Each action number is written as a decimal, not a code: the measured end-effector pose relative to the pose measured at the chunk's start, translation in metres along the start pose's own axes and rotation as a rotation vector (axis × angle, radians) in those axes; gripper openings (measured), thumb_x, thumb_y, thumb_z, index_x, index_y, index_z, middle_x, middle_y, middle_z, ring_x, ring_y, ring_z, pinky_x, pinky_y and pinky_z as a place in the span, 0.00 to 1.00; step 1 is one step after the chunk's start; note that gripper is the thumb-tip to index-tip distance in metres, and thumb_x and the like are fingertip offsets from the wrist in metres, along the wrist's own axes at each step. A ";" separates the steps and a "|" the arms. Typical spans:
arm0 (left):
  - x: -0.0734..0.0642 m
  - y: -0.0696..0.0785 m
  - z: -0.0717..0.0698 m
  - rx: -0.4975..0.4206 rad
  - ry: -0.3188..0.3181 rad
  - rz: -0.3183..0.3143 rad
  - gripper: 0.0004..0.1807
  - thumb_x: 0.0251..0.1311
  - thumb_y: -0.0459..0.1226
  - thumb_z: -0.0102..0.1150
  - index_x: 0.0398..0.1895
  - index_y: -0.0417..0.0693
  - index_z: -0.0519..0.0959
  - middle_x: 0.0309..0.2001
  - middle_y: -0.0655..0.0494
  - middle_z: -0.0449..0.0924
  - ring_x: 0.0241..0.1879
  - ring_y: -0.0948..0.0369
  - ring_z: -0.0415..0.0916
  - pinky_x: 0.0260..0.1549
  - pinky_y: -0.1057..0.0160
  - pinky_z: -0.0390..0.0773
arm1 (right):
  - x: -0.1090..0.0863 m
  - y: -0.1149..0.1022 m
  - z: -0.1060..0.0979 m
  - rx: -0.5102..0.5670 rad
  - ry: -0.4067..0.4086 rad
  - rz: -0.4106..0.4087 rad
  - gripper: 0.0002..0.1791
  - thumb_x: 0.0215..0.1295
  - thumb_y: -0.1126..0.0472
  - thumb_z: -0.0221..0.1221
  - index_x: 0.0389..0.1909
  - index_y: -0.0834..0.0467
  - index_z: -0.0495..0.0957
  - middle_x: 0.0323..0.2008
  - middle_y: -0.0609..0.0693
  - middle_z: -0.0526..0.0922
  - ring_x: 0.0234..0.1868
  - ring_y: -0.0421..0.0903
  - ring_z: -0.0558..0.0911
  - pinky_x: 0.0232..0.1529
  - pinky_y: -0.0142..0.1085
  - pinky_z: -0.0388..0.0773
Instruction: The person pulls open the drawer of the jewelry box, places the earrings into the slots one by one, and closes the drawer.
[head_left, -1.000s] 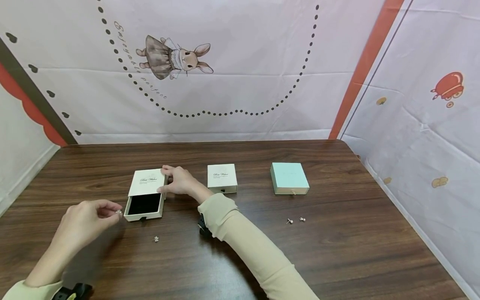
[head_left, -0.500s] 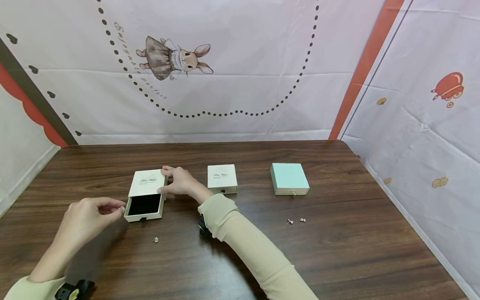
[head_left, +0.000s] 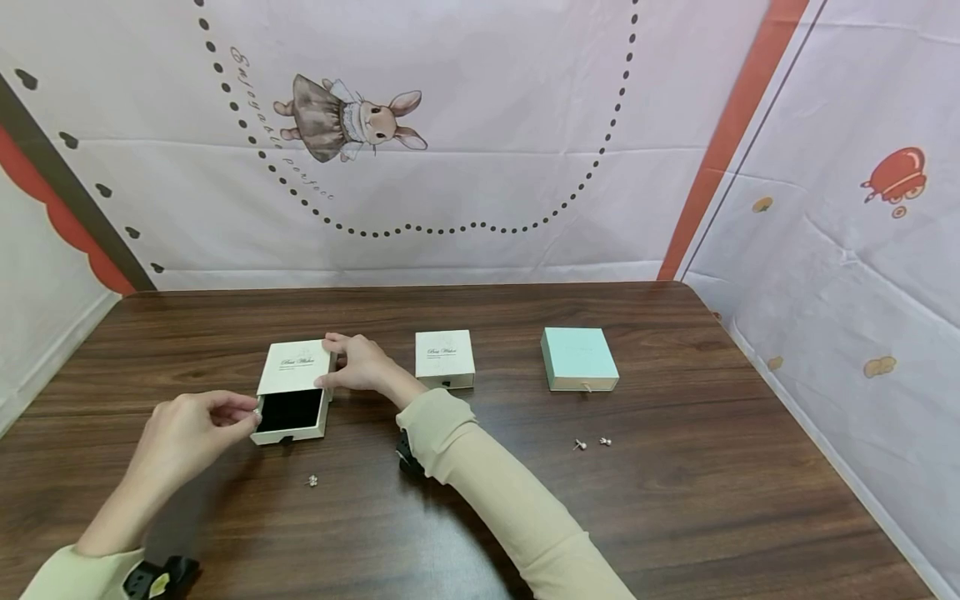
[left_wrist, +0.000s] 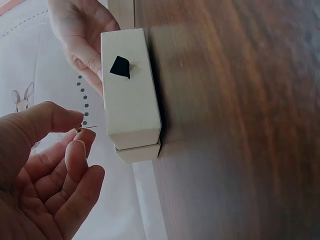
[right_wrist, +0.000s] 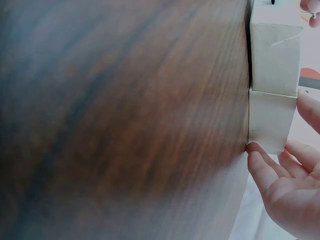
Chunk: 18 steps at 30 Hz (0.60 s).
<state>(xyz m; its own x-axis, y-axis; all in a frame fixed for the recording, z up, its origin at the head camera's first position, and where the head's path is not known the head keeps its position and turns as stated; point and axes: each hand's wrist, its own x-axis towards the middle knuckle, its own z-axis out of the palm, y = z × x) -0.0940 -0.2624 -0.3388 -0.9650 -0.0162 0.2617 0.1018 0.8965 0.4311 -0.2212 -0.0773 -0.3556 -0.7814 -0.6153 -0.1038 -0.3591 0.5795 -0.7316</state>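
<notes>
My left hand (head_left: 180, 433) pinches a small stud earring (left_wrist: 80, 128) between thumb and fingertips, its thin post sticking out toward the box in the left wrist view. It stands at the left edge of a white drawer-style jewelry box (head_left: 294, 357). That box's drawer (head_left: 288, 434) is pulled partway out toward me, showing a black lining and a black ribbon tab. My right hand (head_left: 363, 364) holds the box's outer sleeve at its right side, fingers at the back and thumb nearer the front. A matching stud earring (head_left: 312, 481) lies on the table before the drawer.
A smaller white box (head_left: 444, 354), closed, stands right of the right hand. Farther right is a closed mint-green box (head_left: 579, 354). In front of it lie a stud earring (head_left: 580, 444) and another stud (head_left: 605, 441). A printed white cloth (head_left: 487, 125) hangs behind the wooden table (head_left: 675, 500).
My left hand has moved right with the earring, from beside the box to the left edge of the open drawer. The right hand and the boxes have stayed put.
</notes>
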 end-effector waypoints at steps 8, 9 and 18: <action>0.002 0.000 0.007 -0.020 -0.027 -0.001 0.08 0.49 0.40 0.65 0.30 0.46 0.84 0.23 0.60 0.82 0.22 0.71 0.73 0.21 0.65 0.65 | -0.001 0.000 -0.001 0.005 -0.006 -0.004 0.37 0.55 0.55 0.63 0.66 0.55 0.60 0.68 0.42 0.57 0.55 0.40 0.74 0.51 0.26 0.68; 0.003 0.000 0.008 -0.026 -0.028 0.000 0.08 0.48 0.40 0.65 0.30 0.47 0.84 0.23 0.60 0.82 0.22 0.72 0.73 0.21 0.65 0.64 | -0.001 0.000 -0.001 0.004 -0.006 -0.005 0.37 0.55 0.55 0.63 0.66 0.55 0.60 0.68 0.42 0.57 0.55 0.40 0.74 0.51 0.27 0.68; 0.009 -0.003 0.012 -0.061 -0.025 0.001 0.09 0.47 0.41 0.66 0.30 0.46 0.84 0.23 0.59 0.82 0.21 0.75 0.72 0.20 0.68 0.66 | -0.002 -0.001 -0.001 -0.014 -0.001 -0.006 0.37 0.55 0.55 0.63 0.66 0.54 0.60 0.68 0.42 0.57 0.55 0.40 0.74 0.52 0.27 0.68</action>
<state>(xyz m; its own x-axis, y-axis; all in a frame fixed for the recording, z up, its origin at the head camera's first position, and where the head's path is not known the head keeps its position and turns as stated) -0.1055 -0.2603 -0.3485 -0.9706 -0.0038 0.2406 0.1163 0.8678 0.4831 -0.2199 -0.0761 -0.3539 -0.7789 -0.6190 -0.1004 -0.3703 0.5832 -0.7230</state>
